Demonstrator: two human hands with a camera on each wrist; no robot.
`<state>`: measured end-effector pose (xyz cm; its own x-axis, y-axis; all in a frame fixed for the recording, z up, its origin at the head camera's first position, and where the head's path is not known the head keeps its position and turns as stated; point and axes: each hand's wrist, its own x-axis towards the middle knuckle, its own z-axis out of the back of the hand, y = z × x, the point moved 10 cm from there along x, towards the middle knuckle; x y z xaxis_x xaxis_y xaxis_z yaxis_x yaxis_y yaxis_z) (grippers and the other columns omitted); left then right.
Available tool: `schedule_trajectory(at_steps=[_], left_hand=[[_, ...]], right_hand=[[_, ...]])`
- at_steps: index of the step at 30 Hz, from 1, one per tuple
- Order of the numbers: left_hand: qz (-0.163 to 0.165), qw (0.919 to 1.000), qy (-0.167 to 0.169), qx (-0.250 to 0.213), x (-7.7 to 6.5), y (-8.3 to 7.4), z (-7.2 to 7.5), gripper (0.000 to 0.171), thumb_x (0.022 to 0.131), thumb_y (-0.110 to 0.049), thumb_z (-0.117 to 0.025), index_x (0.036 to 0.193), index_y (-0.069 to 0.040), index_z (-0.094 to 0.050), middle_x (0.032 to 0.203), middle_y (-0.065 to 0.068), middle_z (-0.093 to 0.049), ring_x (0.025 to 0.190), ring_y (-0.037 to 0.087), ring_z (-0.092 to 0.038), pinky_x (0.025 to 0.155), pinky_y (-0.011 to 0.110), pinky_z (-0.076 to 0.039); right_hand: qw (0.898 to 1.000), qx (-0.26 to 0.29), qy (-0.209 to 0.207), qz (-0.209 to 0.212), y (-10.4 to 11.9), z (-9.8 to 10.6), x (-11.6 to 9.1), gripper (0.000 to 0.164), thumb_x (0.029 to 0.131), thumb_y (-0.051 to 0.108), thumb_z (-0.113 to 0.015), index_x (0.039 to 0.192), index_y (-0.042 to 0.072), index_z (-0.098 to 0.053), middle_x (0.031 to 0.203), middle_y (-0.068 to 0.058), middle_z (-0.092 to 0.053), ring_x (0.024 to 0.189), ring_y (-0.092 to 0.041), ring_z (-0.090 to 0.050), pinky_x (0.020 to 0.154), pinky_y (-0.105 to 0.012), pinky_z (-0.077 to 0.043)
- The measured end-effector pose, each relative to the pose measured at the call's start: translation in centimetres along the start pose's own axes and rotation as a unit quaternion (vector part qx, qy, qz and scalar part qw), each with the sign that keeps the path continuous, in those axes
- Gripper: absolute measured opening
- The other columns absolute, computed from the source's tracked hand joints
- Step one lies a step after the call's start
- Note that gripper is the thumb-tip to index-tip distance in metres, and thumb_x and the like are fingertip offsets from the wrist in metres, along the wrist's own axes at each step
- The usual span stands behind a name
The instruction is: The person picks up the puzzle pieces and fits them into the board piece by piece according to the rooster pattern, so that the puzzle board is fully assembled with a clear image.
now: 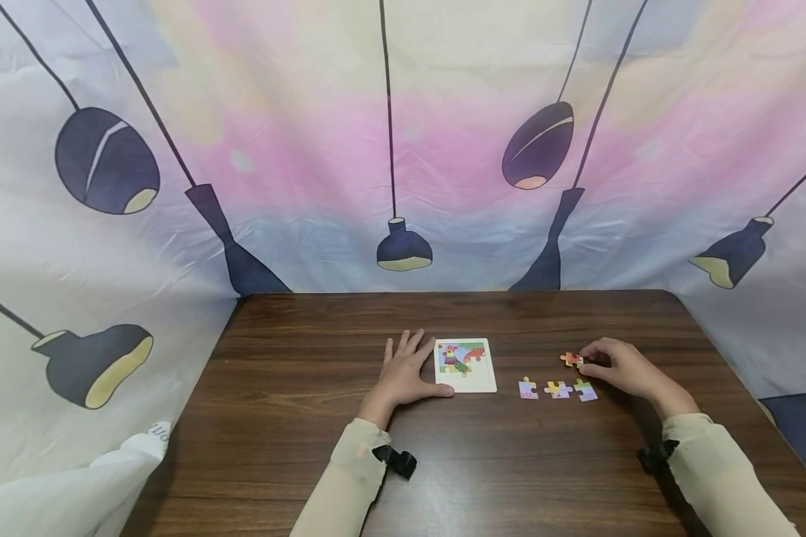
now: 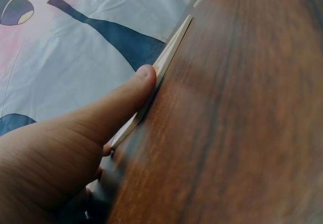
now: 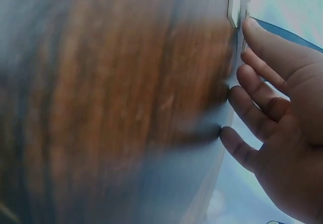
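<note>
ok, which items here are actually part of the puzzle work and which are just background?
In use:
puzzle tray, steadied by the left hand
orange piece, at the right hand fingers
three loose pieces in a row

Just there:
wooden table
lamp-print backdrop

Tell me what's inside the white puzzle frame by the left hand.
The puzzle frame shows joined colourful pieces across its upper part, with a bird-like figure; the lower part is bare white. The left hand rests flat on the table, thumb against the frame's edge, covering none of the inside.

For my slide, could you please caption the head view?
Left hand steadies puzzle tray; right hand pinches orange piece.
</note>
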<state>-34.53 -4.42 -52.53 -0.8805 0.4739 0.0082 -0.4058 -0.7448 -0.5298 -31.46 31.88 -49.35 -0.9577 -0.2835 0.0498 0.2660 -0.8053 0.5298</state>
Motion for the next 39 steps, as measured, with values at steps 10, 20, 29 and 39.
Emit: schedule_trajectory(at_steps=[10,20,29,39], left_hand=[[0.002,1.0,0.0,0.004,0.1,0.0,0.1,0.112,0.08,-0.066,-0.085,0.167,-0.016,-0.035,0.175,0.012,-0.019,0.163,0.038,-0.003,0.128,0.063,0.005],[-0.003,1.0,-0.001,0.001,-0.1,-0.1,0.1,0.112,0.08,-0.067,-0.084,0.167,-0.016,-0.035,0.175,0.013,-0.02,0.162,0.039,-0.004,0.127,0.063,0.004],[-0.002,1.0,-0.001,-0.001,-0.1,0.0,-0.1,0.113,0.079,-0.067,-0.085,0.167,-0.015,-0.035,0.175,0.014,-0.019,0.162,0.04,-0.003,0.127,0.063,0.004],[-0.003,1.0,-0.002,0.002,0.0,0.1,-0.2,0.113,0.079,-0.066,-0.085,0.167,-0.015,-0.035,0.175,0.014,-0.019,0.162,0.039,-0.004,0.127,0.063,0.004]], right_hand=[[1.0,0.026,-0.003,0.014,1.6,-0.6,1.4,0.028,0.099,0.021,-0.078,0.118,0.001,-0.074,0.11,-0.009,-0.07,0.098,-0.023,-0.064,0.082,-0.043,-0.055],[0.998,0.048,0.009,0.048,4.3,-2.3,2.9,0.026,0.099,0.02,-0.077,0.118,0.003,-0.074,0.11,-0.006,-0.069,0.098,-0.021,-0.064,0.082,-0.042,-0.056],[0.996,0.059,0.023,0.055,6.4,-3.8,4.2,0.026,0.099,0.019,-0.077,0.119,0.003,-0.074,0.112,-0.008,-0.068,0.101,-0.025,-0.064,0.085,-0.047,-0.055],[0.994,0.059,0.042,0.085,9.1,-5.6,5.2,0.028,0.1,0.022,-0.076,0.121,0.004,-0.073,0.116,-0.008,-0.067,0.105,-0.026,-0.064,0.088,-0.048,-0.056]])
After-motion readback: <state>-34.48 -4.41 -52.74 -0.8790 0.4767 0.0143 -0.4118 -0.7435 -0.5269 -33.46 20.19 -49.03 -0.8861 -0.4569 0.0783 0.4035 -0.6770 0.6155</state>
